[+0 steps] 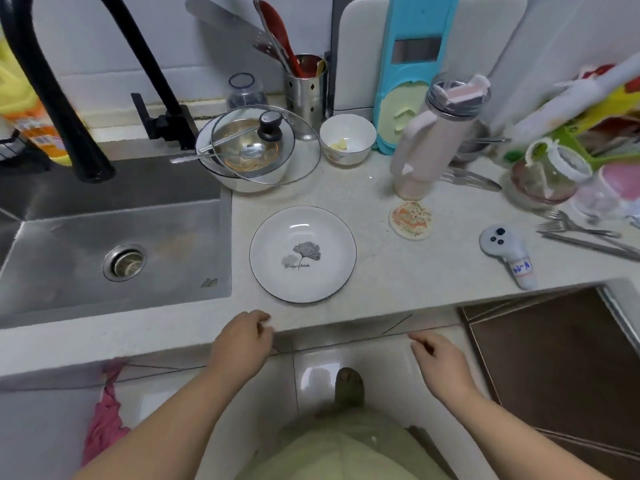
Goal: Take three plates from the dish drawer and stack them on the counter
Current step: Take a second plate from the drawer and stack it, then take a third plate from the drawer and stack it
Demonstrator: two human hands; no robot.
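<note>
A white plate [302, 254] with a dark rim and a grey leaf print lies flat on the pale counter [398, 268], just right of the sink. My left hand [240, 341] hovers at the counter's front edge, below and left of the plate, fingers loosely curled and holding nothing. My right hand [438, 362] hangs lower, in front of the counter edge, fingers apart and empty. A dark brown cabinet front [561, 368] shows at the lower right; I cannot tell whether it is the dish drawer, and no other plates are visible.
A steel sink [114, 247] with a black tap [62, 98] fills the left. Behind the plate sit a bowl with a glass lid [263, 147], a small white bowl [347, 138], a utensil holder [306, 91], a pink bottle [433, 140], a coaster [411, 220], a white controller [509, 251] and forks [581, 233].
</note>
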